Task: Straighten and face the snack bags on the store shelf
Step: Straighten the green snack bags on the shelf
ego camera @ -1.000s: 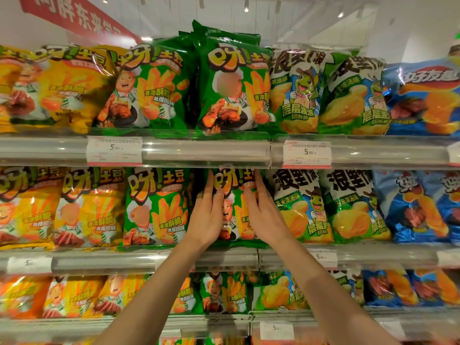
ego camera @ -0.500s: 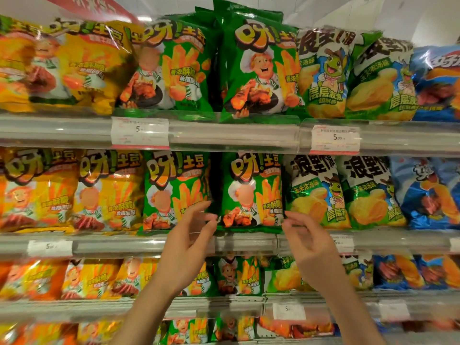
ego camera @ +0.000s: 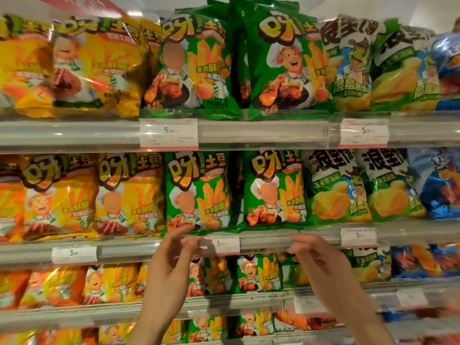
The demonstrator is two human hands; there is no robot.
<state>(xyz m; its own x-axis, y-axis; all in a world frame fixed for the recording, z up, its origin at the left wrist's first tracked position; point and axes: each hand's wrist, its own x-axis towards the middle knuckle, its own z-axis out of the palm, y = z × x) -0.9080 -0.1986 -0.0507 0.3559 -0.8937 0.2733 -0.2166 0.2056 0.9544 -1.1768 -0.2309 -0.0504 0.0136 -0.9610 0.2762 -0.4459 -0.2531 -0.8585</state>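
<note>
Two green fries bags stand upright side by side on the middle shelf, the left one (ego camera: 196, 192) and the right one (ego camera: 275, 188), both facing forward. My left hand (ego camera: 174, 257) hovers in front of the shelf rail (ego camera: 263, 241). Its fingers are loosely curled, and the tips reach the bottom edge of the left green bag. My right hand (ego camera: 316, 260) hangs below the right green bag, with fingers loosely curled and nothing in them. On the top shelf, one green bag (ego camera: 283, 63) leans forward with another tall bag behind it.
Yellow bags (ego camera: 129, 195) fill the shelf to the left; green corn-snack bags (ego camera: 336, 192) and blue bags (ego camera: 438, 185) sit to the right. Price tags (ego camera: 221, 244) clip onto the rails. Lower shelves hold more bags (ego camera: 258, 272).
Both hands have come off the right green bag on the middle shelf and dropped to the rail, spreading apart. The view has moved closer and tilted up.
</note>
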